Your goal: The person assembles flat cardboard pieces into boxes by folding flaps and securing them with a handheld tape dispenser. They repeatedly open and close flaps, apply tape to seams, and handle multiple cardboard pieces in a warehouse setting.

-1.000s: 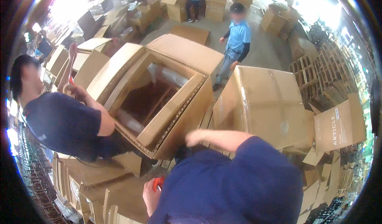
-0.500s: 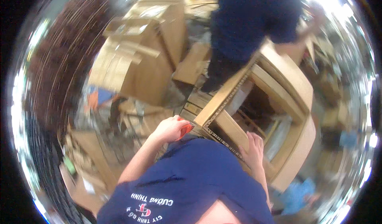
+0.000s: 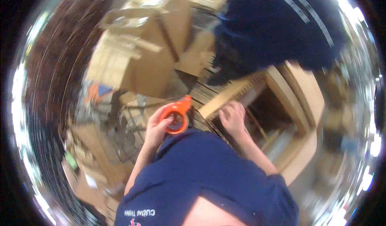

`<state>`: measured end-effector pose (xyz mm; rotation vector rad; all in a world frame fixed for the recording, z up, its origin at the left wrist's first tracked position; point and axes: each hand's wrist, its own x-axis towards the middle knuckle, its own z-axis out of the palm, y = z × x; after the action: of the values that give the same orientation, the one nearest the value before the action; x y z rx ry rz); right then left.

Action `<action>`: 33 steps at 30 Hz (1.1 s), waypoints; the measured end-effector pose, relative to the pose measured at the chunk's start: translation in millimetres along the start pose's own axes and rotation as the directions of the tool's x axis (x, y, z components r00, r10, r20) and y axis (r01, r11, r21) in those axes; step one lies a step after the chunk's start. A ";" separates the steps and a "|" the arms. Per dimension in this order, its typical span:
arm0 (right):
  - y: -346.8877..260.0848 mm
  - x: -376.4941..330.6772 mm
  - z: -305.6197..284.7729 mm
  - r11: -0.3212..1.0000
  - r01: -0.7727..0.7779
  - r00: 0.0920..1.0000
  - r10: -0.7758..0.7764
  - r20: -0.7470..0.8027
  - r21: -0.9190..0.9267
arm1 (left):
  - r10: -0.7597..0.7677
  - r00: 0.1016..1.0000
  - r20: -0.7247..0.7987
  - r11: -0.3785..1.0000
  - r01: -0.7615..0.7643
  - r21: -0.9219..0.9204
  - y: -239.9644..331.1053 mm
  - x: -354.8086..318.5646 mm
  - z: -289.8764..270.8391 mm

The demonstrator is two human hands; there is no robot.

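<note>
Big open box (image 3: 297,105) lying at right, co-worker (image 3: 277,25) leaning over far side. Flattened cartons (image 3: 132,61) crowding left. Right hand (image 3: 232,117) pressing flap edge (image 3: 229,95), fingers bent onto it. Left hand (image 3: 157,126) gripping orange tape dispenser (image 3: 175,115) just beside flap. Step looking like flap-closing before taping; next move likely needing flaps held flush. Room tight; clear space only over box mouth.

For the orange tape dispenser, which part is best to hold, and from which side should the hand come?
Grip the orange tape dispenser by its round ring body, coming from the lower left, as the left hand does now. The ring is open in the middle, so fingers can wrap its rim, and the narrow end points up and right, free toward the cardboard flap that the right hand touches.
</note>
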<state>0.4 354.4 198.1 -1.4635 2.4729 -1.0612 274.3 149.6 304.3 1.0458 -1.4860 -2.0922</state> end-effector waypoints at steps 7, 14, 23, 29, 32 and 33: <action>-91.8 -33.2 -14.4 0.236 -0.263 0.960 -0.028 0.277 0.935 | -0.338 0.783 0.522 0.897 0.436 -0.074 -4.9 21.7 35.8; -58.6 -179.0 -71.8 0.061 -0.080 0.743 0.670 0.018 0.995 | -0.344 0.657 0.671 0.664 -0.336 0.668 -53.2 79.4 145.4; 10.0 -408.5 -131.9 0.419 -0.544 0.249 0.908 -0.338 0.727 | -0.509 0.727 0.462 0.336 -0.326 0.884 -96.7 93.1 216.5; 28.4 -436.9 -137.0 0.436 -0.565 0.287 0.900 -0.329 0.700 | -0.386 0.753 0.533 0.088 -0.545 0.834 -88.2 79.6 247.2; 15.4 -420.5 -117.1 0.546 -0.560 0.251 0.828 -0.501 0.623 | -0.260 0.776 0.574 0.099 -0.570 0.816 -95.5 81.9 266.2; 10.3 -416.5 -104.4 0.534 -0.418 0.228 0.845 -0.483 0.736 | -0.198 0.784 0.589 0.125 -0.576 0.808 -98.4 87.4 269.8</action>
<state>177.0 744.1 159.7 0.4986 2.4559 -2.1502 27.5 302.8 228.3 0.2832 -3.3508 -0.9009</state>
